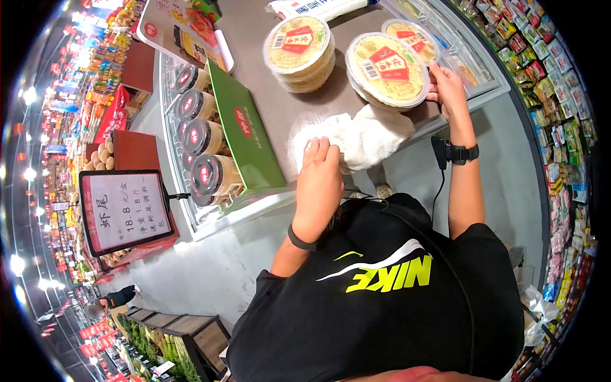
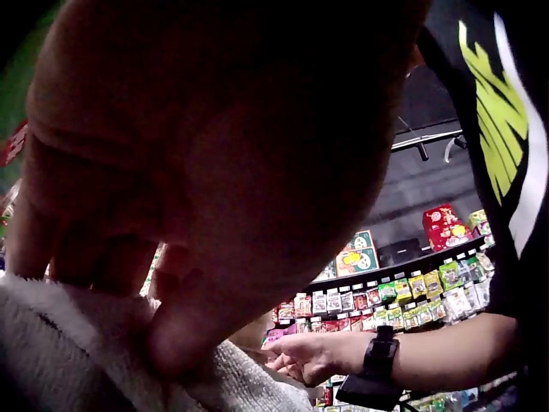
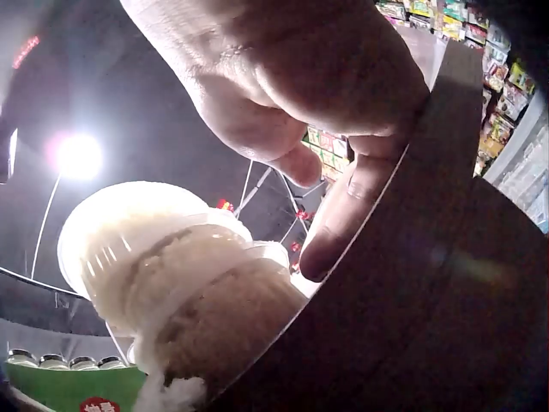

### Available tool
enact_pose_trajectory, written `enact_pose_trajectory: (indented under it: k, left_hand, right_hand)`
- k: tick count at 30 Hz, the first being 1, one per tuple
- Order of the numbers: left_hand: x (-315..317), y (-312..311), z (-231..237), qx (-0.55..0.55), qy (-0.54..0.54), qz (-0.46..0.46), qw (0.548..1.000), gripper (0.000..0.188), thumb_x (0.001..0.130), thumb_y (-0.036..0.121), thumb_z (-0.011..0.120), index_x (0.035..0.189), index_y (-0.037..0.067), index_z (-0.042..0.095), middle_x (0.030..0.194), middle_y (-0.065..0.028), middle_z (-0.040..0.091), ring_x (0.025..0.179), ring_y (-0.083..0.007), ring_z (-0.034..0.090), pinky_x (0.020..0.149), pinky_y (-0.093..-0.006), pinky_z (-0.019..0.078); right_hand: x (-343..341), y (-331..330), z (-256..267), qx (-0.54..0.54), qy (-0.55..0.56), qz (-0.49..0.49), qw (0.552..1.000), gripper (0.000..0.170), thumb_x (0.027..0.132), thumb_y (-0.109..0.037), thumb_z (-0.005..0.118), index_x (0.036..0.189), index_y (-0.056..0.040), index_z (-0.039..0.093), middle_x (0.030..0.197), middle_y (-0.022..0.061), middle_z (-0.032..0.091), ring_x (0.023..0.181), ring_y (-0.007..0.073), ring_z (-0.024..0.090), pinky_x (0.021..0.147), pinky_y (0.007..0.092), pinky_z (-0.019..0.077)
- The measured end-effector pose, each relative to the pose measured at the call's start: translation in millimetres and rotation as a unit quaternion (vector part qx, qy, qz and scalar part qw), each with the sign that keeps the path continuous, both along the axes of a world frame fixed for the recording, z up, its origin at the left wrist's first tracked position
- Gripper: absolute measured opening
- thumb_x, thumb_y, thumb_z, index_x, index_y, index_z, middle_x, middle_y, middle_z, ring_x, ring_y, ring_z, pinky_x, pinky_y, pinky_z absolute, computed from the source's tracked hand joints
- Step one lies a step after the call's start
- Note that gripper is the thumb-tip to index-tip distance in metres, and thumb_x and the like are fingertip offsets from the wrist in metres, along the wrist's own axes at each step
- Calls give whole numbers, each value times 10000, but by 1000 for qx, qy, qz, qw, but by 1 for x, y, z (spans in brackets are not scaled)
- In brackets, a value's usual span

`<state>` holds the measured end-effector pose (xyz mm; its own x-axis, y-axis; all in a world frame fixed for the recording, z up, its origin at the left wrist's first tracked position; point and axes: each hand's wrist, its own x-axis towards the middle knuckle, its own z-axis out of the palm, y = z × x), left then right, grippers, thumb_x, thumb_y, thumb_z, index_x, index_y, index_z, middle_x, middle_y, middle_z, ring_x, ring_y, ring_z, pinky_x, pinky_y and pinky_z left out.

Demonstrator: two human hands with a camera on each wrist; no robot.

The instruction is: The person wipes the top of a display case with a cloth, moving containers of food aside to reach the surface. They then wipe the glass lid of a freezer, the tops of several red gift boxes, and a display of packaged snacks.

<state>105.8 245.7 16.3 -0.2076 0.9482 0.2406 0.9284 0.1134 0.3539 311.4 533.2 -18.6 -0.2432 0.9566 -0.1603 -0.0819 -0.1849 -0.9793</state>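
A crumpled white cloth (image 1: 375, 137) lies on the brown counter (image 1: 254, 38). My left hand (image 1: 320, 184) grips its left part, fingers and thumb bent against the fabric; in the left wrist view the thumb of that hand (image 2: 206, 172) presses into the cloth (image 2: 249, 373). Just beyond the cloth stands a stack of round clear-lidded tubs (image 1: 388, 69) with red labels. My right hand (image 1: 450, 95) is at the right side of this stack, fingers loosely extended by its edge. In the right wrist view, the thumb and fingers of that hand (image 3: 300, 94) are apart above the stacked tubs (image 3: 214, 300).
Another tub stack (image 1: 299, 54) stands further left, and a further tub (image 1: 414, 39) behind the near stack. A green panel (image 1: 245, 130) borders a row of black-lidded jars (image 1: 213, 178). A white package (image 1: 321, 7) lies at the far side. A price sign (image 1: 127, 210) stands left.
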Motion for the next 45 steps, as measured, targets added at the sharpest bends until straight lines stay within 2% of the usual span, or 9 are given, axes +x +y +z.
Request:
enact_pose_trajectory:
  k: [3, 9, 12, 22, 36, 38, 42, 44, 45]
  left_hand:
    - [-2, -1, -3, 3, 4, -10, 1000, 234, 827, -65, 579, 1059, -38, 572, 1350, -288, 597, 1299, -475, 537, 1083, -507, 463]
    - [-2, -1, -1, 11, -11, -11, 1000, 232, 822, -68, 579, 1052, -46, 565, 1339, -282, 602, 1294, -480, 538, 1093, -508, 455]
    - [-2, -1, -1, 15, -1, -9, 1000, 234, 819, -71, 581, 1051, -47, 563, 1333, -281, 604, 1289, -483, 540, 1090, -508, 457]
    - [-4, -1, -5, 32, -18, -17, 999, 252, 813, -73, 571, 1063, -55, 555, 1299, -300, 612, 1281, -497, 536, 1096, -522, 447]
    - [-4, 0, -12, 56, -4, -13, 998, 238, 825, -72, 561, 1062, -51, 556, 1257, -297, 625, 1259, -493, 550, 1090, -521, 454]
    - [-5, -2, -12, 36, -5, -28, 999, 249, 803, -83, 590, 1051, -61, 577, 1288, -309, 609, 1274, -481, 549, 1121, -530, 419]
    - [-3, -3, -16, 53, -15, -26, 998, 258, 800, -89, 592, 1056, -61, 577, 1283, -308, 613, 1296, -472, 538, 1128, -527, 413]
    - [-1, -4, -19, 109, -14, -12, 994, 241, 789, -93, 594, 1023, -45, 563, 1166, -269, 641, 1242, -454, 564, 1118, -513, 420]
    - [-2, -6, -18, 110, -15, -8, 994, 241, 789, -93, 594, 1023, -45, 563, 1166, -269, 641, 1242, -454, 564, 1118, -513, 420]
  right_hand:
    - [-1, 12, -2, -37, 15, 14, 999, 408, 1037, -407, 596, 977, -9, 530, 809, 121, 667, 630, 207, 717, 555, 345, 638]
    - [1, 29, -2, -76, 31, 39, 996, 380, 1048, -377, 580, 968, -8, 541, 764, 90, 658, 572, 187, 691, 521, 325, 621]
    - [-4, 32, -7, -55, -6, 14, 998, 369, 1053, -362, 572, 962, -6, 548, 739, 84, 650, 546, 175, 680, 482, 304, 597]
    - [5, 23, -10, -9, 12, -17, 1000, 330, 1026, -288, 627, 850, -12, 589, 711, 75, 626, 481, 133, 601, 388, 262, 505]
    - [56, -34, -7, -10, -3, -40, 999, 342, 1017, -315, 648, 844, -26, 590, 704, 59, 629, 487, 125, 615, 398, 257, 505]
    - [60, -39, -7, 7, -31, -57, 998, 369, 1017, -349, 651, 839, -31, 590, 698, 55, 623, 486, 126, 622, 391, 255, 502]
    - [55, -61, 1, 17, -21, -105, 994, 393, 1021, -378, 642, 840, -32, 590, 683, 49, 611, 477, 125, 617, 379, 249, 487]
    - [55, -69, -4, 29, -14, -126, 992, 400, 1014, -427, 650, 872, -58, 595, 658, 27, 595, 479, 115, 611, 370, 244, 469]
    - [50, -77, -6, 53, -15, -129, 990, 376, 1026, -387, 641, 848, -59, 600, 645, 18, 582, 469, 106, 590, 377, 236, 445]
